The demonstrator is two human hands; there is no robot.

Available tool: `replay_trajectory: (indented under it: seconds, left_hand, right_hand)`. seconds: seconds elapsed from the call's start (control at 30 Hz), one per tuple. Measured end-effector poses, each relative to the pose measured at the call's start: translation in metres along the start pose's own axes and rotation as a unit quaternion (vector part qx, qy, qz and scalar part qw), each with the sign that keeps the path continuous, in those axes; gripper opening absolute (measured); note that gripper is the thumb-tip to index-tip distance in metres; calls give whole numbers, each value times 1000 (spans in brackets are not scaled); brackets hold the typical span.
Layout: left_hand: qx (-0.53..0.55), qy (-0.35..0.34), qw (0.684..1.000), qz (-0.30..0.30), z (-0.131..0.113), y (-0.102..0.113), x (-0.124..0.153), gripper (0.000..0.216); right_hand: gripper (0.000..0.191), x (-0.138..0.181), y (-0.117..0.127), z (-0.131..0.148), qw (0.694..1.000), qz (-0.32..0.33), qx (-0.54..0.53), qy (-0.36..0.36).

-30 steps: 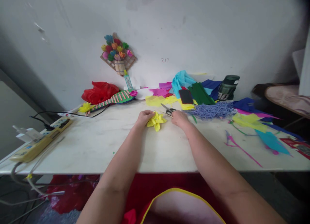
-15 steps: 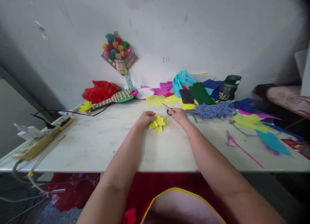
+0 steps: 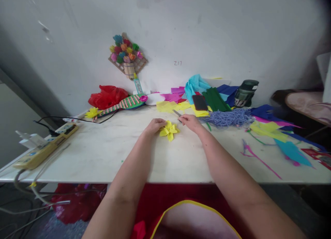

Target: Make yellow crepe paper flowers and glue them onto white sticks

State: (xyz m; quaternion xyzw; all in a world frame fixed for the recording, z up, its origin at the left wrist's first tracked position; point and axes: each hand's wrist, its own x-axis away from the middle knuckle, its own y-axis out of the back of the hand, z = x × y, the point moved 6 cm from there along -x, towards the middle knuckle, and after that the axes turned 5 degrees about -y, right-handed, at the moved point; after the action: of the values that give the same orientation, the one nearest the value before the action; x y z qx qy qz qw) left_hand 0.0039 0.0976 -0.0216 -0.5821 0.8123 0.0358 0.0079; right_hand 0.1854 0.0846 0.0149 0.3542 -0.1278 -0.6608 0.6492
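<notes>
At the centre of the frame, the left hand (image 3: 154, 125) rests on the white desk (image 3: 103, 156), its fingers (image 3: 161, 122) curled and pinching the left edge of a yellow paper flower (image 3: 169, 130). The flower lies flat on the desk between the two hands, its pointed petals spread outward. Just right of it, the right hand (image 3: 190, 122) is closed around a pair of scissors (image 3: 177, 113). Only the grey blades show, slanting toward the upper left past the fingertips and above the flower, and the handles are hidden inside the grip. Whether the blades are parted cannot be told.

Behind the hands, toward the wall, loose sheets of coloured paper (image 3: 196, 85) are piled up, with a dark phone (image 3: 199, 102) lying on them. To the right of the phone is a tangle of purple string (image 3: 227, 117), and behind that stands a dark green jar (image 3: 244, 92). At the centre left, a red plastic bag (image 3: 107, 97) sits against the wall. A yellow power strip (image 3: 43, 150) lies near the desk's left edge. A paper flower bouquet (image 3: 126, 56) hangs on the wall above.
</notes>
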Motion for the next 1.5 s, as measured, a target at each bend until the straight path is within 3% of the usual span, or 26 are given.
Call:
replay_trajectory:
  seconds: [0.33,0.73,0.9,1.03,1.23,1.33,1.5]
  left_hand:
    - [108,-26,994,19,-10,-16,8,35]
    - [97,-34,993,54,-13,-25,12,29]
    - [75,-31,995,58,-10,-23,11,33]
    - [51,-34,997,55,-7,-19,8,38]
    - [5,-58,997,-54,-1,0,-3,30]
    - [-13,-67,987,-144,-1,14,-4,27]
    - [85,3,961,-264,-3,32,-1,28]
  right_hand:
    - [30,4,-2,9,997,57,-51,22]
    - [38,8,-4,20,996,74,-19,42]
    - [29,8,-8,17,993,92,-76,24]
    - [37,7,-11,17,990,103,-89,31]
    - [32,4,-8,11,998,44,5,40]
    - [31,2,-6,-1,994,-9,111,-7]
    - [28,-6,-6,-13,973,-76,214,-43]
